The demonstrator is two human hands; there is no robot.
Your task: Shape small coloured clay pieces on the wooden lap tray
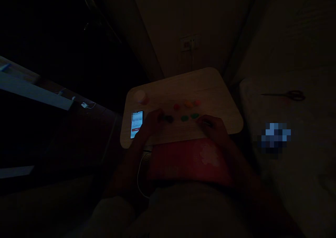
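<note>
The scene is very dark. A small wooden lap table (210,87) stands in front of me. On it lie small coloured lumps: a red one (176,107), an orange one (188,103), another reddish one (197,102), two green ones (184,118) (194,116) and a dark one (168,119). My left hand (152,122) rests on the table with its fingertips at the dark lump. My right hand (211,126) lies near the front edge, just below the green lumps, fingers curled. Whether either hand holds anything is lost in the dark.
A lit phone (136,124) lies at the table's left front, beside my left hand. A pale round pot (141,96) stands at the back left. A red cushion (189,161) sits under the table's front edge. Scissors (291,95) lie on the bed at right. A wall socket (189,43) is behind.
</note>
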